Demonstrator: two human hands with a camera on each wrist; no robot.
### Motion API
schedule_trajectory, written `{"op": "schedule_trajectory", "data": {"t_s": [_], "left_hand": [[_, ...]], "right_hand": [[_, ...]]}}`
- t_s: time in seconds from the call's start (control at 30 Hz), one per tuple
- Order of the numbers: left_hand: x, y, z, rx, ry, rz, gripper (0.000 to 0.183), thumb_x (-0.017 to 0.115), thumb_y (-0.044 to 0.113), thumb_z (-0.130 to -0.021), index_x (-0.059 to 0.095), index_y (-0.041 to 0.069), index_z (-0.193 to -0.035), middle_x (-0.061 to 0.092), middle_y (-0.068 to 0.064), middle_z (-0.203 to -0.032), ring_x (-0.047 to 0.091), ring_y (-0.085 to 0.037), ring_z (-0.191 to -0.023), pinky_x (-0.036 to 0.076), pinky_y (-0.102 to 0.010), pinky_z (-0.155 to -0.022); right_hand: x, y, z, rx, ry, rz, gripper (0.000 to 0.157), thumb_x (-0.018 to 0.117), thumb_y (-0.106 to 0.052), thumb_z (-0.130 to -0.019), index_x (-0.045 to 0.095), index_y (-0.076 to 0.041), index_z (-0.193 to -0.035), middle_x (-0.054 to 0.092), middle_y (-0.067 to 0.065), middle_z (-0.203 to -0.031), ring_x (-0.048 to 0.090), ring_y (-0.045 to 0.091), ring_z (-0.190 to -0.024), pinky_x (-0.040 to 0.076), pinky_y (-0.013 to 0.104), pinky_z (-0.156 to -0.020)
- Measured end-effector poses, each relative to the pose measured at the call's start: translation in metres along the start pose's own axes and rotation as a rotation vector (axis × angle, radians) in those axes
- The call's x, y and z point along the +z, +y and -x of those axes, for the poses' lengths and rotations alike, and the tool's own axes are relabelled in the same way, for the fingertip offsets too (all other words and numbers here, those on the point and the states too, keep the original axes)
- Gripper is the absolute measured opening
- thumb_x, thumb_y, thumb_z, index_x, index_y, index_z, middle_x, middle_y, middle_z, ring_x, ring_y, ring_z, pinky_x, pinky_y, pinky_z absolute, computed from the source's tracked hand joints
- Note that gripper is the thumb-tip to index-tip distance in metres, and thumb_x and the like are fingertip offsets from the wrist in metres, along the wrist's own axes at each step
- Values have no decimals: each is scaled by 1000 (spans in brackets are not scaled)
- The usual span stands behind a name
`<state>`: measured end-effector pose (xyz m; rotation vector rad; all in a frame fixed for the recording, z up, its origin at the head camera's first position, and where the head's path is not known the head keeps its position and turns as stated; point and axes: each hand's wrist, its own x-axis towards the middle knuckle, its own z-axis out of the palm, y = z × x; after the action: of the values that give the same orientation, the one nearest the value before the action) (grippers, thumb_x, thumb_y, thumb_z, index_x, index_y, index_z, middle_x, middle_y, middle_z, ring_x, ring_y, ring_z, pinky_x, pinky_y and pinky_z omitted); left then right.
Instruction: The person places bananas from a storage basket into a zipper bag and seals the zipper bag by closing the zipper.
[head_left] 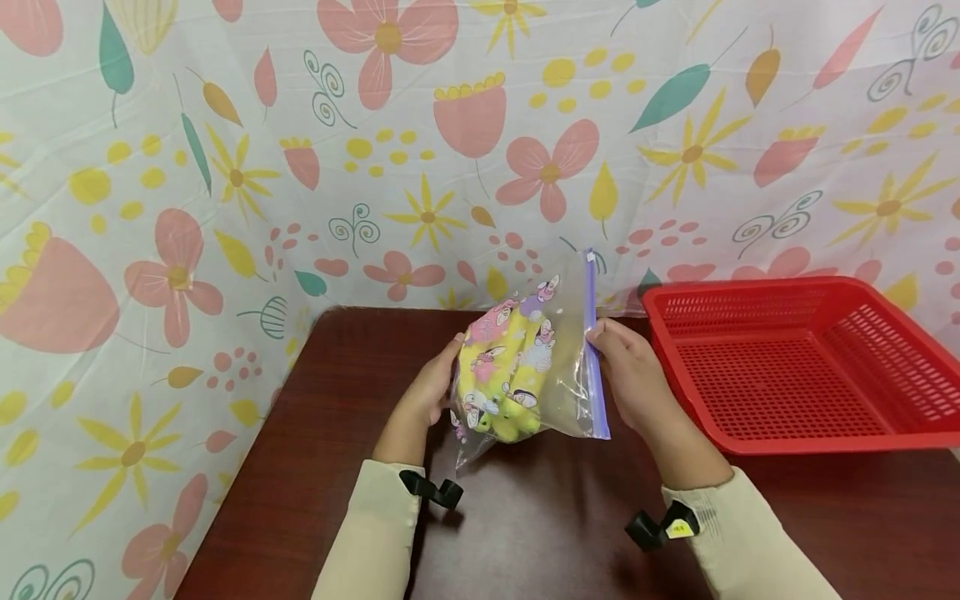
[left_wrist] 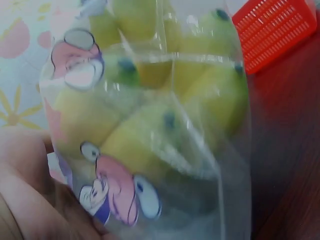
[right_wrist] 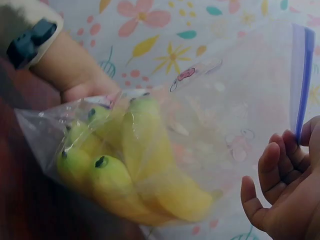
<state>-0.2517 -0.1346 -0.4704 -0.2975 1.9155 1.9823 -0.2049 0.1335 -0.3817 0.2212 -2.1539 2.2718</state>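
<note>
A clear zip bag printed with pink and purple cartoon figures is held up above the table, tilted on its side. Several yellow bananas with greenish, dark-tipped ends lie inside it. My left hand grips the filled end of the bag from the left, its fingers partly hidden behind the plastic. At the other end, my right hand pinches the purple zip strip between thumb and finger. The right wrist view shows that hand's other fingers loosely bent beside the strip.
A red plastic basket with a mesh floor stands at the right of the dark brown table, close to my right hand. A flower-printed cloth hangs behind and along the left side.
</note>
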Motion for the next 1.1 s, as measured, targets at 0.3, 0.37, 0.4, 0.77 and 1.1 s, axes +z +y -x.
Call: {"op": "schedule_trajectory", "data": {"t_s": [0.3,0.37,0.4,0.77,1.1], "left_hand": [[-6,-2,-2,89,90,-117,53,47,49,-104,51,10,-139,59,-12,-128,60,-22,-106,50,-36,-94],[-5,-3,-3,86,109,-120,48,49,43,-104,52,11,-140,58,-12,-132,60,-22,-108,51,-35,-93],[-4,-4,-3,89,114,-115,46,50,40,-105,52,12,-141,57,-13,-133,60,-22,-108,51,-34,-92],[1,-9,-7,141,211,-76,37,53,23,-104,56,13,-139,60,-12,-125,59,-18,-100,48,-29,-86],[-4,-7,-6,64,116,-147,56,59,34,-99,41,15,-150,58,-13,-133,62,-25,-111,52,-41,-94]], "right_hand": [[-17,44,3,60,-4,75,28,41,-12,-103,54,-10,-78,62,-6,-78,60,9,-74,52,26,-70],[-20,53,4,64,-12,89,28,40,-11,-103,52,-8,-78,58,-7,-74,57,9,-72,50,26,-69],[-22,57,4,65,-13,98,28,40,-11,-103,52,-7,-79,57,-7,-72,55,8,-71,49,26,-68],[-44,91,7,168,31,224,24,44,-14,-103,56,-2,-86,54,-10,-74,55,7,-76,48,25,-72],[-60,102,3,252,85,485,36,58,-31,-101,61,1,-84,57,-2,-66,52,15,-66,44,29,-57]]}}
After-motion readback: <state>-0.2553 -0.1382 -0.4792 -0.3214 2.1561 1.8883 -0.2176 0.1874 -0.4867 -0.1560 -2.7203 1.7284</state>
